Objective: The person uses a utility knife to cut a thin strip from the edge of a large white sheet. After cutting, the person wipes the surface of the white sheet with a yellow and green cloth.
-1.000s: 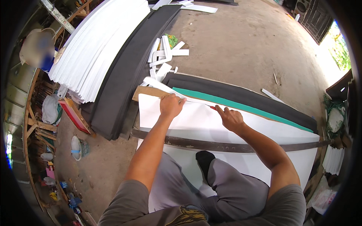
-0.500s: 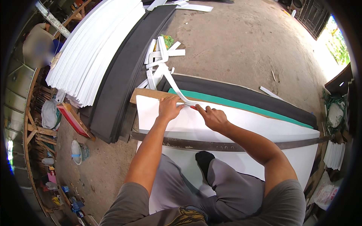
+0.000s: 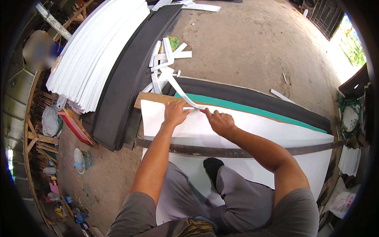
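A large white foam sheet (image 3: 256,124) lies before me, with a dark metal bar (image 3: 237,153) across it and my black-socked foot (image 3: 213,168) on it. My left hand (image 3: 175,113) presses down at the sheet's far edge, its fingers curled over that edge. Just to its right, my right hand (image 3: 220,121) grips a small red knife (image 3: 202,111), mostly hidden by the fingers. A narrow white strip (image 3: 181,93) runs from the knife up and away to the left, separate from the sheet's edge.
Beyond the sheet lie a wooden board (image 3: 146,98), a green sheet (image 3: 237,106) and black sheets (image 3: 252,93). White offcuts (image 3: 167,51) are heaped at the far left. Tall stacks of black sheets (image 3: 126,79) and white sheets (image 3: 92,51) stand left; a bucket (image 3: 80,161) is nearer.
My right hand and the knife have moved slightly rightward along the sheet's edge. My left hand stays nearly in place, and the whole view has shifted a little.
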The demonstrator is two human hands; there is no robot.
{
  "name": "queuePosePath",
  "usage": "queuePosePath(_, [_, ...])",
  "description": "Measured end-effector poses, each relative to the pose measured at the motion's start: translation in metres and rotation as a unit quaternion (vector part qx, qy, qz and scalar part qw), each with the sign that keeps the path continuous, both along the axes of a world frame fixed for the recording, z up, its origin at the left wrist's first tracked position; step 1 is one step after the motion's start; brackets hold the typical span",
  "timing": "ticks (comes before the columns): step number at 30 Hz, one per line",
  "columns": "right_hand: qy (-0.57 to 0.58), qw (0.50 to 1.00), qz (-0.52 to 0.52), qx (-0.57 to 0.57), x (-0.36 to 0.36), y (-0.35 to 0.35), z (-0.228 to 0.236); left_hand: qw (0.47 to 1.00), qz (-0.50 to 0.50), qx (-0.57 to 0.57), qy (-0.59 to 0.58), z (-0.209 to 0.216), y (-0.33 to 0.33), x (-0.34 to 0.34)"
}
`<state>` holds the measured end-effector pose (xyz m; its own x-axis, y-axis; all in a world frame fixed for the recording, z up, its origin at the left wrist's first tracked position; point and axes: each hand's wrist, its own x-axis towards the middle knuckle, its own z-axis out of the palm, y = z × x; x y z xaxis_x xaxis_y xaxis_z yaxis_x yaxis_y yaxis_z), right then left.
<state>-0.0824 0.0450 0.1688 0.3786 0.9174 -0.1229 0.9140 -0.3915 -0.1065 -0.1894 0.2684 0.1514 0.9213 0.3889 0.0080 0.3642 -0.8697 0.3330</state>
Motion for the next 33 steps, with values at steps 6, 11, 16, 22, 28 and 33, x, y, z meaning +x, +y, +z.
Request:
queuePosePath(6, [-0.009,0.999,-0.029,-0.011,0.033,-0.052,-0.015,1.0,0.0,0.021,-0.016,-0.007,0.003,0.0])
queuePosePath(11, [0.002,0.997,-0.013,0.076,0.04,-0.073,-0.023,0.996,-0.055,0.027,0.06,0.005,-0.015,0.01])
queuePosePath(16, [0.018,0.99,-0.005,0.142,0.027,-0.061,-0.019,0.996,-0.075,0.042,-0.023,-0.025,-0.013,0.012])
queuePosePath(22, [0.008,0.992,0.009,0.127,0.017,-0.041,-0.018,0.998,-0.055,-0.041,-0.003,-0.007,-0.016,0.018])
queuePosePath(28, [0.004,0.995,0.013,0.095,0.013,-0.026,-0.019,0.998,-0.051,-0.044,-0.017,-0.009,-0.014,0.016])
queuePosePath(33, [0.0,0.998,0.006,0.07,0.013,-0.02,-0.018,0.998,-0.046,-0.034,-0.021,-0.006,-0.019,0.016])
